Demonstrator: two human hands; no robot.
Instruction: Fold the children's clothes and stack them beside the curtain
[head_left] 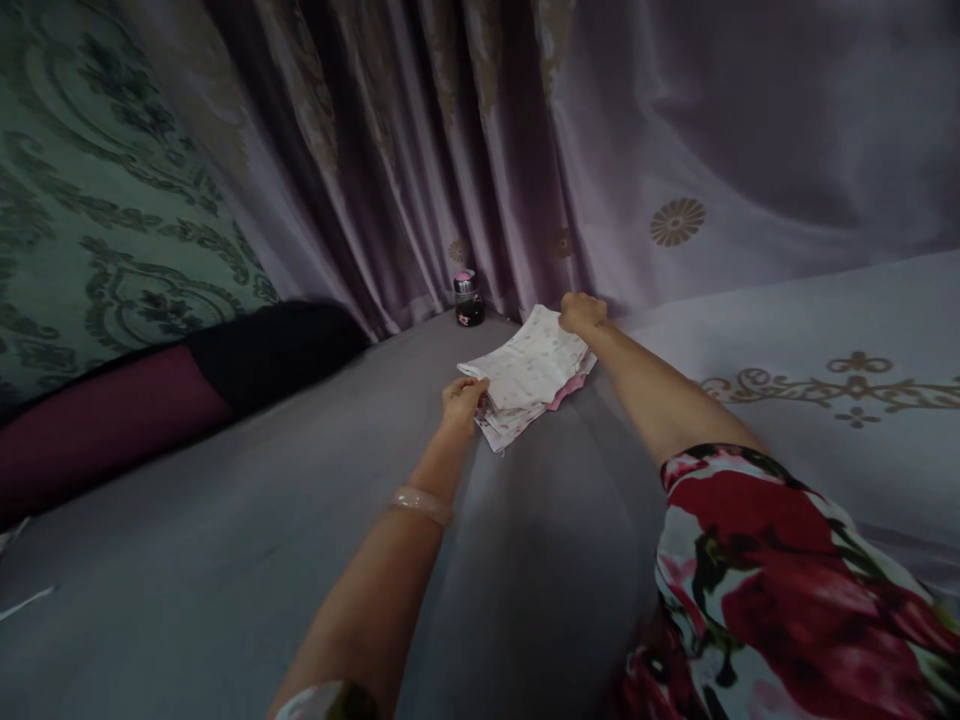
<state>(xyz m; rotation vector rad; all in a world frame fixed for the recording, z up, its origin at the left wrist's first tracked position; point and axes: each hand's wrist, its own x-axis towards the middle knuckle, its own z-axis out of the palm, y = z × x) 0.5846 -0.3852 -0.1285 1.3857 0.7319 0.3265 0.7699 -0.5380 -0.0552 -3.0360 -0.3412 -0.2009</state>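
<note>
Printed cloths lie in a loose stack on the grey surface, just ahead of the person and between the two hands. Nearest, the left hand has thumb and fingers brought almost together at the stack's left edge, seemingly pinching cloth there; a light pinch seems best, so that the fabric doesn't pucker. Across the stack, where a pink layer pokes out below the white ones, the edges look uneven — squaring them before pressing would likely give a neater pile. Farther off, the right hand curls over the far right corner; a gentle, even pull between both hands should flatten the top cloth without dragging those beneath. As for what is unclear, the floral sleeve is cut off by the frame at lower right, and the number of layers in the left pinch can't be counted. The right fingertips are out of sight — I cannot tell whether they grip or merely press. Beyond, the small jar is too dim for its contents to show, and the curtain fades into shadow.
</note>
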